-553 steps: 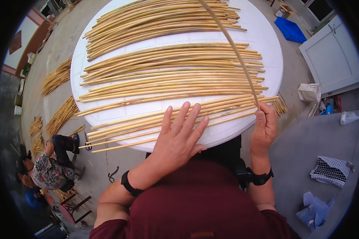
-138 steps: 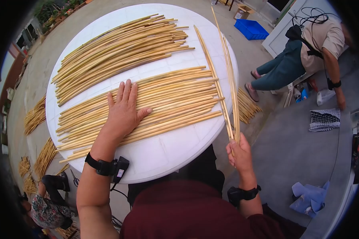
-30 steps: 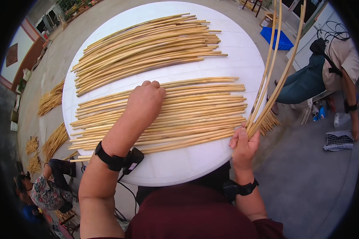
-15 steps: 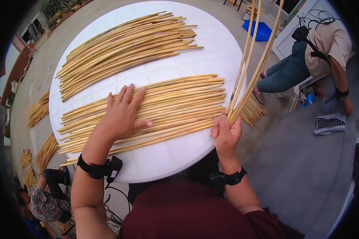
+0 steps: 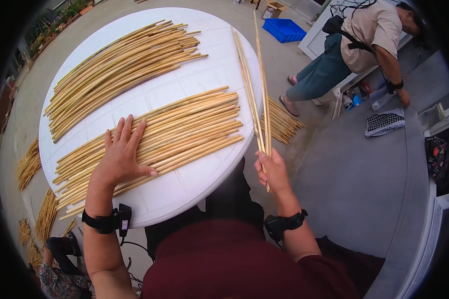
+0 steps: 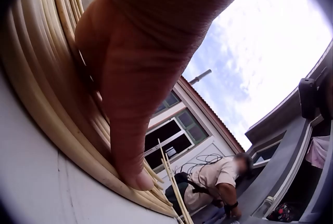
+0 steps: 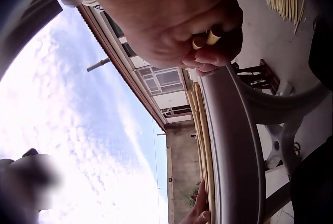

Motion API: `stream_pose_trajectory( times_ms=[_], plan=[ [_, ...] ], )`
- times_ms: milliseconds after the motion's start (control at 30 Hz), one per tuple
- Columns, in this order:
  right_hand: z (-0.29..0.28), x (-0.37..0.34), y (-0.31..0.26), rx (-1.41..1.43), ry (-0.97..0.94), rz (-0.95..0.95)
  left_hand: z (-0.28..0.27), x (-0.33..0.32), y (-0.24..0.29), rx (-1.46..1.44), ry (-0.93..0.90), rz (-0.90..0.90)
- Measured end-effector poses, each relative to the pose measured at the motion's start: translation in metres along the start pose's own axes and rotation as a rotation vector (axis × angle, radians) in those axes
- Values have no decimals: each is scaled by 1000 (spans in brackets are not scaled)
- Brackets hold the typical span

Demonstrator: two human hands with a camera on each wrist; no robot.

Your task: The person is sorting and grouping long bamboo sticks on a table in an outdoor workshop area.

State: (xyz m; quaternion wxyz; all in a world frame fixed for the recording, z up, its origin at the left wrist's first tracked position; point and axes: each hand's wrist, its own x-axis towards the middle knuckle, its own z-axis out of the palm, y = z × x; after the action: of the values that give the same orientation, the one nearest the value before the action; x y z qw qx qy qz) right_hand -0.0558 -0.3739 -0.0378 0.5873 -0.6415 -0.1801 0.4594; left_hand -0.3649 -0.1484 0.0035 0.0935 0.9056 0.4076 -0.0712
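Two rows of thin, pale wooden sticks lie on a round white table (image 5: 159, 195). My left hand (image 5: 120, 155) rests with fingers spread on the near row (image 5: 199, 122); the far row (image 5: 119, 72) lies beyond it. In the left wrist view my thumb (image 6: 127, 141) presses along the sticks nearest the table's front edge. Off the table's right edge, my right hand (image 5: 273, 171) grips a few long sticks (image 5: 265, 99) by their lower ends, their tops leaning up and away. Two cut ends (image 7: 213, 37) poke out between its curled fingers in the right wrist view.
More stick bundles lie on the floor at the left (image 5: 46, 214) and beyond the table's right edge (image 5: 282, 122). A person (image 5: 364, 35) bends over a grey surface (image 5: 354, 189) on the right. A blue crate (image 5: 284, 31) stands farther back. Another person sits at lower left.
My left hand went from curled fingers to spread flat on the near row. My right hand, still gripping the long sticks, moved off the table edge. The head view shifted.
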Motion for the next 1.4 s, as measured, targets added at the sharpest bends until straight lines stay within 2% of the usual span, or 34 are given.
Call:
stream_pose_trajectory(
  times_ms=[67,100,267,333,400,500,700,767,867,1000,1100,1200,1400],
  plan=[
    [3,-12,1,-103,-98,44,-3,-1,3,-10,-26,-2],
    [2,-12,8,-56,-133,28,-5,-2,3,-13,-40,0],
    [15,-18,-5,-31,56,-115,-11,-15,12,3,-71,9],
    [21,-21,-12,-38,40,-243,-14,-22,18,-16,-61,10],
    [35,-25,-20,-39,13,-339,-4,-26,17,-43,9,19],
    [63,-22,-20,-114,-128,-421,1,-30,8,-50,64,-10],
    [112,-18,-7,-304,-294,-422,9,-23,-7,-14,182,-12],
    [120,-16,-2,-302,-294,-470,11,-28,-5,66,229,17],
    [125,-11,2,-257,-273,-485,7,-45,3,2,342,81],
    [129,-4,4,-151,-275,-435,-1,-74,7,-182,626,273],
    [129,-6,-2,-45,-291,-390,1,-98,8,-306,840,289],
    [126,7,6,-3,-304,-508,22,-120,1,-320,858,271],
    [125,10,10,-27,-271,-542,61,-149,3,-256,776,269]
  ],
)
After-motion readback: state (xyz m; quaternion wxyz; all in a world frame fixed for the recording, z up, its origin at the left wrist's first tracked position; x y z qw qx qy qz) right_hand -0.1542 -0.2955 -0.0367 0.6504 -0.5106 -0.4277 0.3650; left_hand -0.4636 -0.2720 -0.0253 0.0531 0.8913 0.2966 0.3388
